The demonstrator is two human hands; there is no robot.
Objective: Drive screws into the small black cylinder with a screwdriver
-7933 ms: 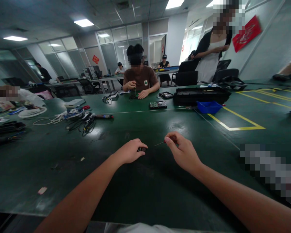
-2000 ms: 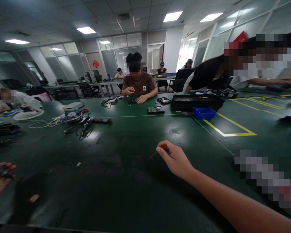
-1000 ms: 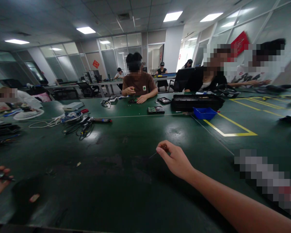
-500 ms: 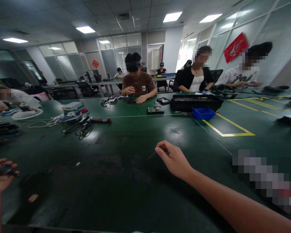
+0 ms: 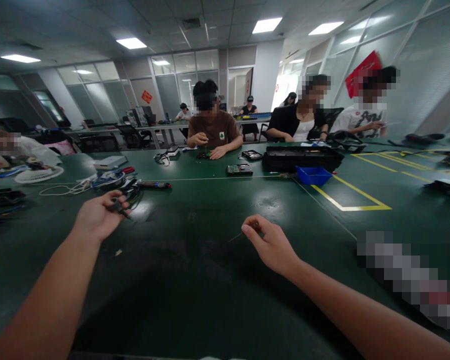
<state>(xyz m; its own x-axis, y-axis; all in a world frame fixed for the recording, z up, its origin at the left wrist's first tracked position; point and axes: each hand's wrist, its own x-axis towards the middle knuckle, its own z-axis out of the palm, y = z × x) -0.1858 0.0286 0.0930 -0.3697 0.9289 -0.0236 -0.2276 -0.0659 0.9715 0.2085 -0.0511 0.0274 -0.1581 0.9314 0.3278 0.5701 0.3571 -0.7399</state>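
Fingers curled, left hand (image 5: pixel 97 216) grips one dark part (image 5: pixel 117 205), right hand (image 5: pixel 273 245) one screwdriver (image 5: pixel 235 237); right of centre, one blue bin (image 5: pixel 313 177), contents unclear.

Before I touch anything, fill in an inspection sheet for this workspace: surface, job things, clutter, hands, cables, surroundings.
Surface: green tabletop, smudged; yellow lines at right.
Job things: small dark part, details too small to tell; thin-shafted tool, handle mostly hidden.
Clutter: pale scrap; blue tray in front of a black case; drive with circuit board.
Hands: left hand holds the dark part; right hand holds the tool.
Cables: dark tangle beyond the left hand; pale cables farther left.
Surroundings: person in brown shirt opposite; others seated around; ceiling lights on.
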